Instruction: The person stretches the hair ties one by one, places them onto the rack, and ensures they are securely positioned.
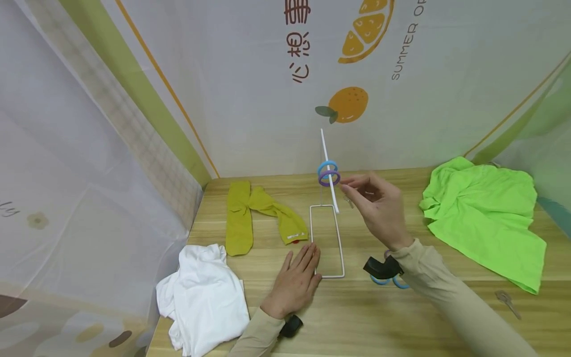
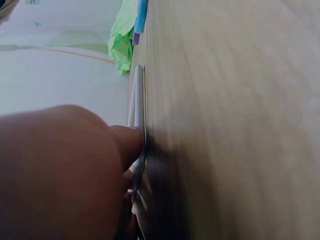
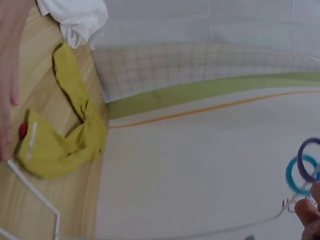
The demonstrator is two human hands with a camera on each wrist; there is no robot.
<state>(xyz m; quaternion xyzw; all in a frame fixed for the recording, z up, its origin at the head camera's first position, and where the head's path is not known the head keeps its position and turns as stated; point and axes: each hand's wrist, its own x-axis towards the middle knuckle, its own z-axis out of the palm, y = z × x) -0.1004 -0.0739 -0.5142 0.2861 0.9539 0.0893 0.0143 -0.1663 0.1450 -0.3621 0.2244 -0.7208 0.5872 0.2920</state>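
A white wire stand has a rectangular base (image 1: pixel 341 248) on the wooden table and a slanting rod (image 1: pixel 324 144). Two rings encircle that rod, a blue ring (image 1: pixel 322 165) behind and a purple ring (image 1: pixel 337 181) in front. My right hand (image 1: pixel 379 208) has thumb and forefinger brought together at the purple ring's right edge, pinching it. Fingertips (image 3: pixel 306 212) also meet the rings in the right wrist view. My left hand (image 1: pixel 292 285) lies flat with straight fingers across the base's left side. In the left wrist view, the thumb (image 2: pixel 127 142) presses on the white wire.
More blue rings (image 1: pixel 380 281) lie under my right wrist. Mustard cloth (image 1: pixel 239 218) lies left of the stand, near a crumpled white cloth (image 1: pixel 209 302). Bright green cloth (image 1: pixel 482 208) and a key-like metal piece (image 1: pixel 507 303) are at right. A printed curtain (image 1: pixel 258 124) hangs behind.
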